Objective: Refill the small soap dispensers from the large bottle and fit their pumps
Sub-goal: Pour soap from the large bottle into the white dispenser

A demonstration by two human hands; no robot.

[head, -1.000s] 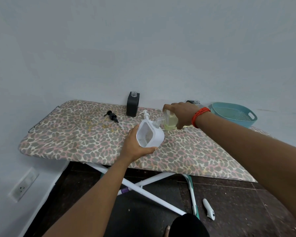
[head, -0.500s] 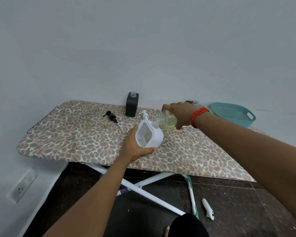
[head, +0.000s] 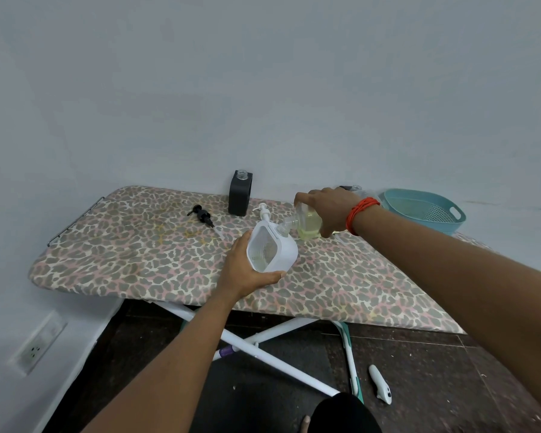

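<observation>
A white soap dispenser [head: 274, 251], square-shouldered and made of smooth plastic, is tipped on its side above the middle of a leopard-print ironing board [head: 138, 245], with its translucent base turned to the camera. The person's left hand [head: 247, 273] cradles it, the thumb along the upper left edge and the fingers curled under the lower side. The right hand [head: 328, 204], with a band of orange thread [head: 361, 212] at the wrist, grips a clear bottle [head: 308, 223] from above, fingers curled over its body. The bottle holds pale yellow-green liquid and leans left, its narrow ribbed neck meeting the top of the white dispenser. Whether liquid is passing between them cannot be told.

Just behind the white dispenser a white pump head [head: 264, 211] shows. To its left a black dispenser [head: 239, 198], a matte rectangular block with a clear threaded neck, stands upright at the far edge of the board by the wall. A black pump [head: 202, 215] lies on its side on the padded fabric nearby. A teal plastic basket [head: 419, 225] with a perforated bottom and a slotted handle sits at the right end. White tubular legs [head: 263, 348] cross under the board over dark speckled flooring, where a small white plastic object [head: 380, 385] lies. A wall socket [head: 36, 346] is set low on the left.
</observation>
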